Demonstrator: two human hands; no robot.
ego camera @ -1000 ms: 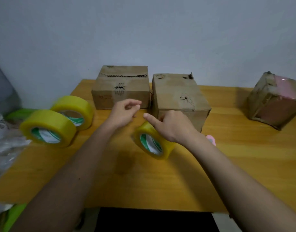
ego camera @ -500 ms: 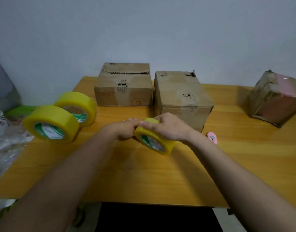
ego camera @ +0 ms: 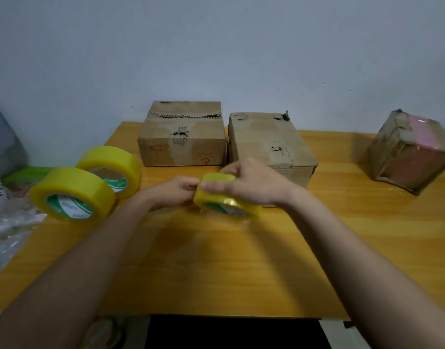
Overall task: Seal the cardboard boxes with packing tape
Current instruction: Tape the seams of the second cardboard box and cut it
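Right hand (ego camera: pixel 251 183) wraps the small tape roll (ego camera: pixel 226 197) on the worktop (ego camera: pixel 241 260) near the boxes (ego camera: pixel 182 137), left hand (ego camera: pixel 179 190) pinching its edge, probably light, rigid, sticky, so best held by the rim.

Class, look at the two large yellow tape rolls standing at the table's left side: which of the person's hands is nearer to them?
Left. The left hand is just right of the two large yellow tape rolls; the right hand lies farther right, gripping the smaller yellow tape roll.
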